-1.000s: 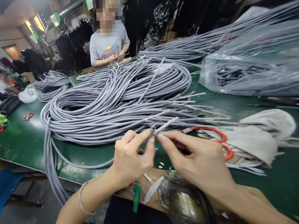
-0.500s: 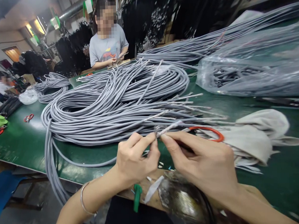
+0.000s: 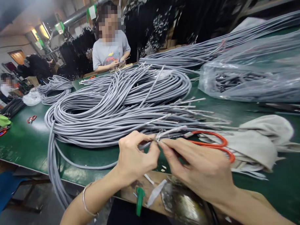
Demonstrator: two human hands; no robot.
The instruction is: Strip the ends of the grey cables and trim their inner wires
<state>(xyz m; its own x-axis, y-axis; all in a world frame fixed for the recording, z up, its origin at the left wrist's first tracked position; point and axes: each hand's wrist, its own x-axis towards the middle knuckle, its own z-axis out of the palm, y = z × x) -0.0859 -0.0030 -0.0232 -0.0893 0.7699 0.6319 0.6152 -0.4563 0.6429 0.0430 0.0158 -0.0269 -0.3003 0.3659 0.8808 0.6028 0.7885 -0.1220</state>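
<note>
My left hand [image 3: 139,152] pinches a grey cable [image 3: 145,145] close to its stripped end, thumb and forefinger pressed together. Right beside it, the fingertips of my right hand [image 3: 198,166] are closed on the frayed shielding and white inner strands [image 3: 171,132] at that end. The fingertips hide exactly which strands are gripped. Red-handled scissors [image 3: 215,139] lie just beyond my right hand, partly covered by it. Behind both hands spreads a large bundle of grey cables [image 3: 111,123], many with stripped whitish ends pointing right.
A beige cloth [image 3: 261,141] lies to the right on the green table [image 3: 92,157]. Clear plastic bags [image 3: 237,83] with cables stand behind it. Near my lap are a green clip-like piece [image 3: 140,200] and a shiny metal piece [image 3: 185,203]. A co-worker [image 3: 110,50] sits across the table.
My hands stay together at the cable end, having shifted slightly. More of the cable shows in my left hand, and more of the red scissors handles shows. The view has moved a little.
</note>
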